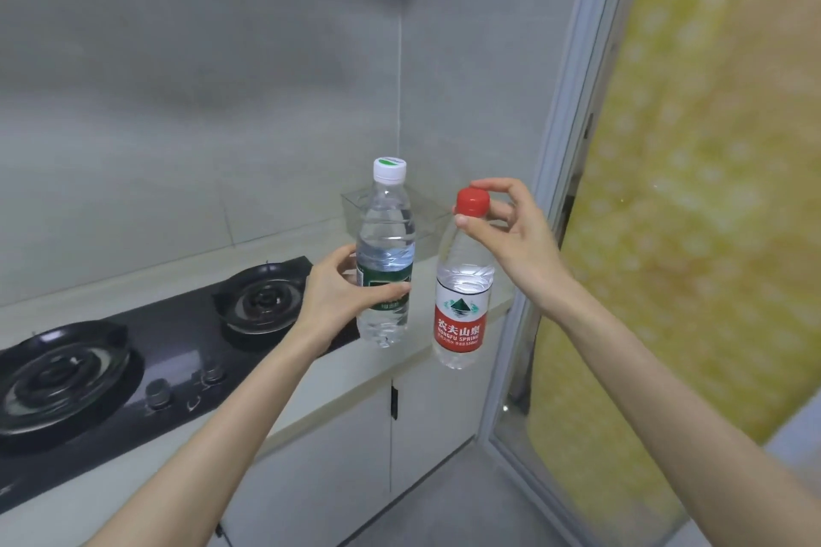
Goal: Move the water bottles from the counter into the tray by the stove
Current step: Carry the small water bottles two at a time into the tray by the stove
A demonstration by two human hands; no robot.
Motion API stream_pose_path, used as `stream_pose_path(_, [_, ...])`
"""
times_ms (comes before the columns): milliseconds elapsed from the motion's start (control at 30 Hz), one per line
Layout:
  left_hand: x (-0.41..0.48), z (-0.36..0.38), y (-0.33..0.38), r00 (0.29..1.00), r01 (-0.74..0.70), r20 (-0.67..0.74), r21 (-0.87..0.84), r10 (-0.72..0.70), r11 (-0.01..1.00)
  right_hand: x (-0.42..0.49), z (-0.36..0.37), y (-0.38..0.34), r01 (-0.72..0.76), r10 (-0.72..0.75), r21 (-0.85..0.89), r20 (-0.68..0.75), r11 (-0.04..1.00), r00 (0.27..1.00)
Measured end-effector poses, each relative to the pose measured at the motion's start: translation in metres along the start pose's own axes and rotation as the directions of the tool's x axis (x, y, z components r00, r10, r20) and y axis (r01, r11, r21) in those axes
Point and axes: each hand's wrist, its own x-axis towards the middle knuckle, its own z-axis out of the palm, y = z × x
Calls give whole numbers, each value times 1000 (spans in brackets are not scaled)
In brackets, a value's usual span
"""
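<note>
Both forearms reach out from the bottom of the head view; my left hand [337, 293] is wrapped round the middle of the green-label water bottle [386, 235], thumb across the label, and my right hand [511, 231] pinches the Nongfu Spring bottle [462, 311] by its red cap [473, 201] and neck, so that it hangs below my fingertips, slightly tilted; both bottles look lifted off the counter [355, 373], side by side and not touching. I judge this the carry step; the clear tray [428, 218] sits behind them in the wall corner, just right of the gas stove [133, 360]; I cannot tell whether anything is in it.

Next I must pass both bottles over the near rim and lower them in upright, one beside the other; the pinched one may swing, so it wants a slow descent.

Room is tight there: walls at the back and right of the tray, the door frame [559, 173] near my right wrist, the burner [262, 300] near my left; the counter's front edge is open for approach.
</note>
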Motion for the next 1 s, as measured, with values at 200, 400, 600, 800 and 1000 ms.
stream_pose_path(200, [78, 43, -5, 996, 43, -76, -9, -44, 999, 90, -36, 43, 5, -6, 9, 51, 1000, 999])
stream_pose_path(400, [162, 61, -29, 987, 82, -135, -17, -84, 996, 172, -40, 88, 15, -18, 45, 78, 999, 997])
stream_pose_path(600, [257, 70, -61, 982, 70, -174, -21, -73, 997, 261, -25, 139, 29, -35, 70, 92, 997, 995])
stream_pose_path(800, [358, 81, -87, 983, 64, -169, -25, -68, 998, 350, -11, 183, 24, -31, 66, 107, 998, 994])
stream_pose_path(1000, [450, 96, -124, 985, 102, -139, -26, -104, 995, 429, 3, 228, 23, -29, 47, 124, 999, 992])
